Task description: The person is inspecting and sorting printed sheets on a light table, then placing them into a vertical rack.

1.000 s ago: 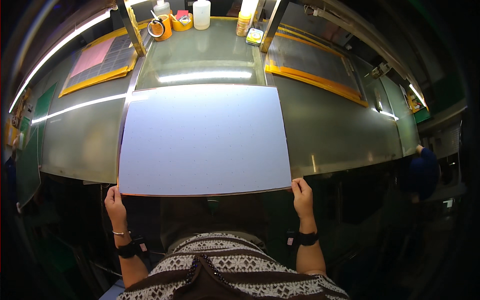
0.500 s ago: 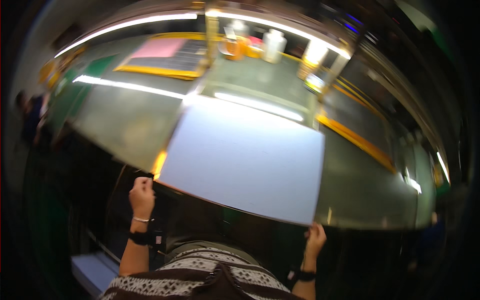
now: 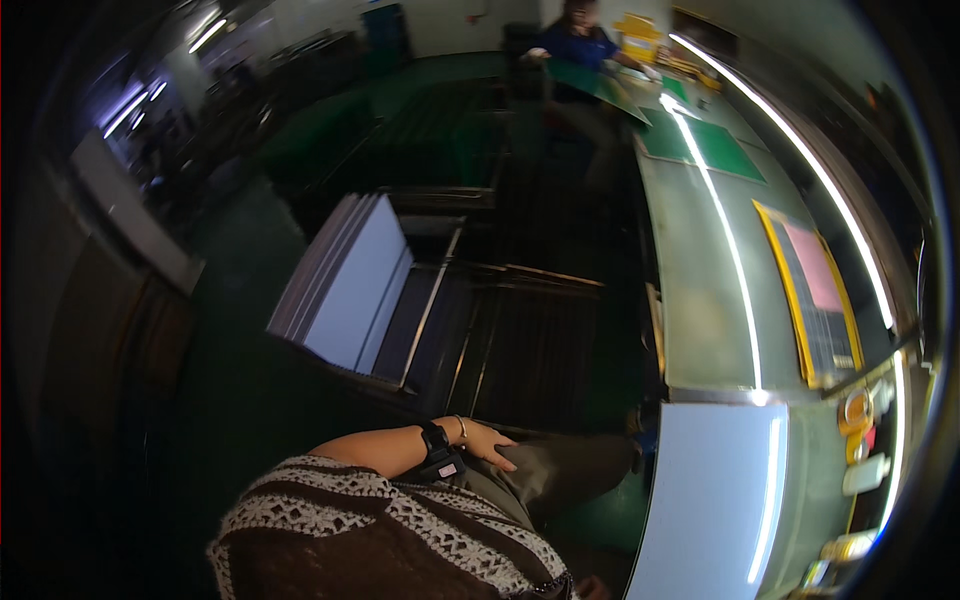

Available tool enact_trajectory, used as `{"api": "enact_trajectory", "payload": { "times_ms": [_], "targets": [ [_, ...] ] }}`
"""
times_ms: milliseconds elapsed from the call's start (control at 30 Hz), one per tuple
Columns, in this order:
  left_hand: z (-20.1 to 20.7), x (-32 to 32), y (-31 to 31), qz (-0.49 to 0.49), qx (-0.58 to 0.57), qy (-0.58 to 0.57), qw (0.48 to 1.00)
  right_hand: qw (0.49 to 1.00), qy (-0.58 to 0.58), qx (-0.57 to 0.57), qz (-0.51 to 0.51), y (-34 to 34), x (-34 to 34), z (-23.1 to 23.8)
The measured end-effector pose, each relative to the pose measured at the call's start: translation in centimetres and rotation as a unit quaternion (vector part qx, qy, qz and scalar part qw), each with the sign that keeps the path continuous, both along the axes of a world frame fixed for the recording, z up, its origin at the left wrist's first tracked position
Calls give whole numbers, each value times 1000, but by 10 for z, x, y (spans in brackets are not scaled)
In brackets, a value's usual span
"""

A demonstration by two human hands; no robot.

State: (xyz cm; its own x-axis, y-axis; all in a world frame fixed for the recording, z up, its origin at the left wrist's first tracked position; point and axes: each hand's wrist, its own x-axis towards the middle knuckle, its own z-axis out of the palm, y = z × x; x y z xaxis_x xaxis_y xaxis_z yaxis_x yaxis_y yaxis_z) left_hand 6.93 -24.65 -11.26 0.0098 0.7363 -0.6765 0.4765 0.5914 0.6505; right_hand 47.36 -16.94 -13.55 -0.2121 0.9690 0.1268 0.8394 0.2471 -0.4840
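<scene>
My left hand [image 3: 488, 445] rests by my trouser leg [image 3: 575, 475], its fingers loosely extended with nothing in them. On that wrist are a dark band with a small box and a bracelet. At the lower edge, a dim skin-coloured patch [image 3: 593, 588] is perhaps part of my right hand; its fingers cannot be made out. A pale blue-white sheet [image 3: 700, 500] lies flat on the bench at the right, apart from my left hand. Ahead and to the left, several similar pale panels [image 3: 355, 285] stand on edge in a metal-framed rack [image 3: 432, 305].
The long bench [image 3: 700, 300] runs along my right, with a green sheet [image 3: 715, 150] and a yellow-edged frame [image 3: 785, 250] on it. Bottles [image 3: 866, 475] stand at its far side. A co-worker [image 3: 585, 50] holds a green panel at the bench's far end. Dark racks [image 3: 440, 130] stand beyond.
My view has swung left from the bench toward the rack. My left hand has come away from near the sheet's corner to my leg; the right hand is no longer seen at the sheet's edge.
</scene>
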Motion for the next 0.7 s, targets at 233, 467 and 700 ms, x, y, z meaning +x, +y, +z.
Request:
{"api": "enact_trajectory", "payload": {
  "times_ms": [233,467,700],
  "targets": [
    [-32,-48,-44,212,-48,92,972,997,-23,34,68,52,-16,-29],
    [-45,-110,-71,484,21,475,734,992,-77,-14,98,49,-12,-44],
    [-93,-91,-116,393,-123,490,769,980,-142,-51,134,58,-10,-37]
  ]
}}
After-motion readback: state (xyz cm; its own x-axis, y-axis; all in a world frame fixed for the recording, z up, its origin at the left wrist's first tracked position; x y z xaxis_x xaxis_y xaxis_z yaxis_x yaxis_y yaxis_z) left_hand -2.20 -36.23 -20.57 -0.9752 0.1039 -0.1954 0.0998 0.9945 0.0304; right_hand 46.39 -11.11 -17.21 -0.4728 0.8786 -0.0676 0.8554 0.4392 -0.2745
